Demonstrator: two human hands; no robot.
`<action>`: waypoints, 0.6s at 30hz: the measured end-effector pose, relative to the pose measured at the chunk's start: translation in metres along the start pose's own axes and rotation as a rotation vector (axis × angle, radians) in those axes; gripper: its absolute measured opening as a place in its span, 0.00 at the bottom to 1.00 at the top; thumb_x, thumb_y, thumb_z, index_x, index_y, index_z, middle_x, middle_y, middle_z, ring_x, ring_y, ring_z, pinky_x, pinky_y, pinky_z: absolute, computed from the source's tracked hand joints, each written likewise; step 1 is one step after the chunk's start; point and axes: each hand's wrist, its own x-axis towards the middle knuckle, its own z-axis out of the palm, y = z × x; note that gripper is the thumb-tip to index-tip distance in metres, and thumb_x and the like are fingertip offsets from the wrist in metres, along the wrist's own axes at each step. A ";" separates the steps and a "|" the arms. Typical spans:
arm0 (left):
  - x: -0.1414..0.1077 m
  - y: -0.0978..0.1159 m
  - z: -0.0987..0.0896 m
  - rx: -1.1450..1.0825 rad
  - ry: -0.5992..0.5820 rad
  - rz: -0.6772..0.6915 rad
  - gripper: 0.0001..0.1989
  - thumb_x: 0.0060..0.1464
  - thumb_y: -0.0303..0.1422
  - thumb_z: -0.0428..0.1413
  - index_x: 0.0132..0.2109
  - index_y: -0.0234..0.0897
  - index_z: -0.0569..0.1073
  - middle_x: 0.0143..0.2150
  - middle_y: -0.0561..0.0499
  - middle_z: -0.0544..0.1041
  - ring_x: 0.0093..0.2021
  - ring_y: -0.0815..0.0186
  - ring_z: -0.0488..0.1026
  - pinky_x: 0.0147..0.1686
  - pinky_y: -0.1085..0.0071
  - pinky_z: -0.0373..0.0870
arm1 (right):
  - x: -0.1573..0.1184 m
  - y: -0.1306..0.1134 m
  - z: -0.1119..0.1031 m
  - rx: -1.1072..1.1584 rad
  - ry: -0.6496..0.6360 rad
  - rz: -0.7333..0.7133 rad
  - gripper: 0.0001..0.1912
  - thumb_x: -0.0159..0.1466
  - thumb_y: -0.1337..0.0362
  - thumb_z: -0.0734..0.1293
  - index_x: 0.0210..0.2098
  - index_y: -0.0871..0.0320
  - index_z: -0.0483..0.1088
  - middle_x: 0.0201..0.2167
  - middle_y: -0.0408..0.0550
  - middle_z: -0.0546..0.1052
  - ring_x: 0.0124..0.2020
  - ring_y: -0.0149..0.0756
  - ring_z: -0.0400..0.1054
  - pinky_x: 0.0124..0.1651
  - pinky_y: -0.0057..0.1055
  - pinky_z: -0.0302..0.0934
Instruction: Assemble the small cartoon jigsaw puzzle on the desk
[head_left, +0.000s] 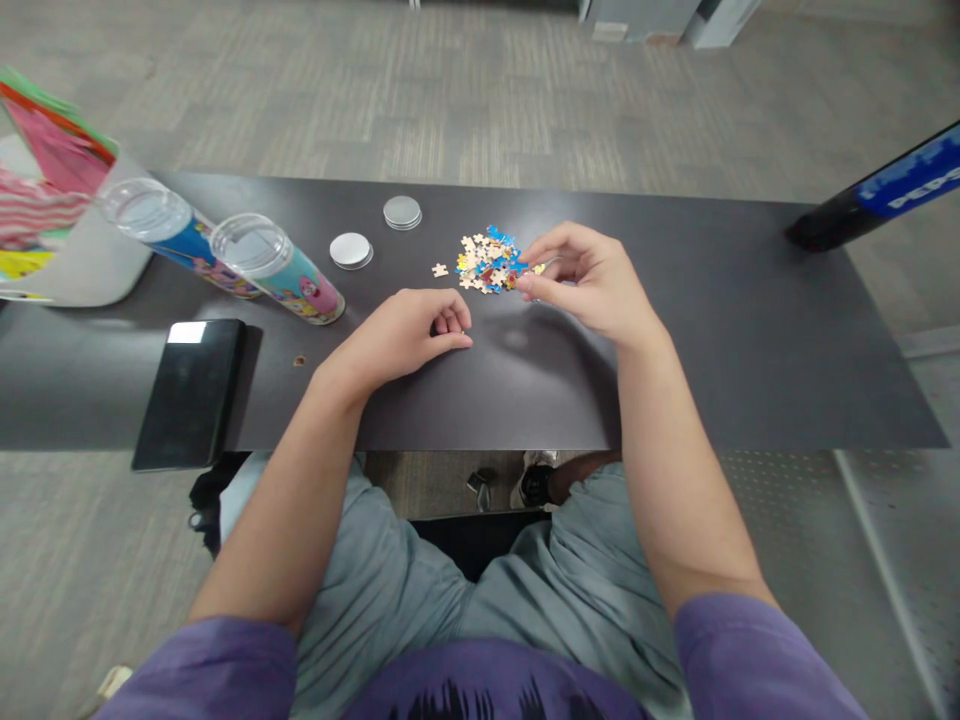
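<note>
A loose heap of jigsaw puzzle pieces (pixel 486 262) lies on the dark table, some showing blue, yellow or red print and others bare backs. One single puzzle piece (pixel 439 270) lies just left of the heap. My right hand (pixel 589 280) reaches in from the right, thumb and fingers bent around a small puzzle piece (pixel 538 268) at the heap's right edge. In front of the heap and to its left, my left hand (pixel 412 335) rests on the table with curled fingers. Anything between its thumb and fingers is too small to make out.
Two clear-topped printed tubes (pixel 281 270) (pixel 180 235) stand at left near two stacks of silver lids (pixel 351 250) (pixel 403 212). A black phone-like device (pixel 191 390) overhangs the front edge. A white container (pixel 112 270) holds colourful material. A dark Pepsi bottle (pixel 870 200) stands at right.
</note>
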 end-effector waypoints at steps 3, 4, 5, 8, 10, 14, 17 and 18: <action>0.000 -0.001 -0.002 -0.023 0.015 0.005 0.06 0.70 0.41 0.71 0.48 0.47 0.84 0.41 0.51 0.85 0.41 0.54 0.83 0.51 0.55 0.84 | 0.001 0.000 0.002 0.010 -0.007 -0.036 0.29 0.59 0.40 0.97 0.41 0.46 0.84 0.39 0.43 0.88 0.34 0.42 0.81 0.41 0.45 0.82; -0.001 -0.003 -0.004 -0.019 0.018 0.011 0.07 0.70 0.42 0.71 0.47 0.48 0.85 0.43 0.50 0.86 0.41 0.54 0.84 0.52 0.54 0.85 | 0.001 0.000 0.003 0.018 -0.005 -0.046 0.28 0.60 0.40 0.97 0.40 0.46 0.84 0.37 0.42 0.87 0.33 0.41 0.80 0.41 0.44 0.81; -0.001 -0.004 -0.006 -0.012 0.020 0.017 0.08 0.69 0.43 0.71 0.47 0.48 0.85 0.44 0.50 0.86 0.42 0.54 0.84 0.53 0.54 0.85 | 0.000 -0.001 0.003 0.025 -0.006 -0.048 0.28 0.61 0.40 0.96 0.40 0.46 0.83 0.37 0.41 0.87 0.32 0.40 0.79 0.41 0.45 0.81; -0.002 -0.008 -0.012 0.015 0.006 0.008 0.12 0.66 0.48 0.72 0.48 0.48 0.87 0.46 0.49 0.87 0.42 0.54 0.83 0.52 0.54 0.85 | -0.003 -0.005 0.004 0.021 -0.022 0.003 0.26 0.62 0.41 0.96 0.45 0.41 0.84 0.42 0.42 0.90 0.36 0.43 0.80 0.49 0.50 0.85; -0.004 -0.009 -0.017 0.035 -0.020 -0.015 0.15 0.64 0.51 0.72 0.49 0.47 0.89 0.45 0.49 0.88 0.42 0.55 0.83 0.52 0.56 0.85 | -0.005 -0.008 0.005 0.009 -0.028 0.039 0.27 0.63 0.41 0.96 0.50 0.39 0.84 0.46 0.42 0.92 0.40 0.46 0.81 0.54 0.53 0.86; -0.007 -0.005 -0.024 0.064 -0.060 -0.038 0.19 0.65 0.53 0.69 0.49 0.45 0.93 0.45 0.49 0.89 0.40 0.57 0.82 0.48 0.59 0.84 | -0.006 -0.012 0.007 -0.011 -0.037 0.030 0.29 0.63 0.36 0.94 0.50 0.41 0.84 0.44 0.44 0.91 0.40 0.47 0.83 0.53 0.54 0.86; -0.007 -0.002 -0.028 0.070 -0.081 -0.045 0.19 0.68 0.50 0.66 0.51 0.43 0.94 0.47 0.47 0.91 0.43 0.57 0.85 0.49 0.61 0.83 | -0.005 -0.010 0.008 -0.037 -0.051 0.058 0.33 0.62 0.28 0.92 0.49 0.43 0.86 0.48 0.48 0.93 0.46 0.50 0.86 0.55 0.52 0.88; -0.007 -0.002 -0.030 0.075 -0.076 -0.049 0.19 0.69 0.50 0.65 0.51 0.43 0.94 0.48 0.47 0.91 0.44 0.56 0.86 0.50 0.61 0.83 | -0.005 -0.009 0.008 -0.045 -0.054 0.069 0.34 0.62 0.27 0.91 0.49 0.44 0.88 0.49 0.49 0.93 0.48 0.51 0.87 0.55 0.50 0.88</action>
